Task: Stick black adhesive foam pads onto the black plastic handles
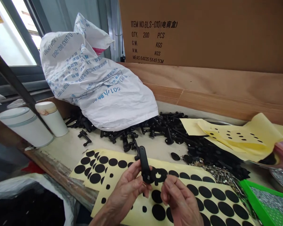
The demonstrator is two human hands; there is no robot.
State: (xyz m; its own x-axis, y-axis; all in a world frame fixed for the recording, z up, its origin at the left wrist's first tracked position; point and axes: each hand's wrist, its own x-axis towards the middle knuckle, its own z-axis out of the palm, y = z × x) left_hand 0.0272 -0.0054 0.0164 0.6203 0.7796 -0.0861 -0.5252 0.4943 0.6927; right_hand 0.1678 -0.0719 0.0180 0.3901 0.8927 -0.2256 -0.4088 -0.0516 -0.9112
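Cut-out black disc (159,175) meeting black plastic fitting (143,164), six o'clock
My left hand (124,191) closes firmly on the fitting; my right fingertips (169,185) pinch the disc, keeping it square. Yellow backing sheet (198,201) lies beneath; more fittings (165,128) heap at twelve.

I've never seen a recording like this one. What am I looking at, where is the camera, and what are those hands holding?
There's no machine here. This one picture comes from a camera worn on a person's head, looking forward and down at their own bare hands. The left hand grips a black plastic bracket-like part. The right hand pinches a round black pad against its end. Below lie yellow backing sheets dotted with black discs. Beyond are a heap of black plastic parts and a white woven sack.
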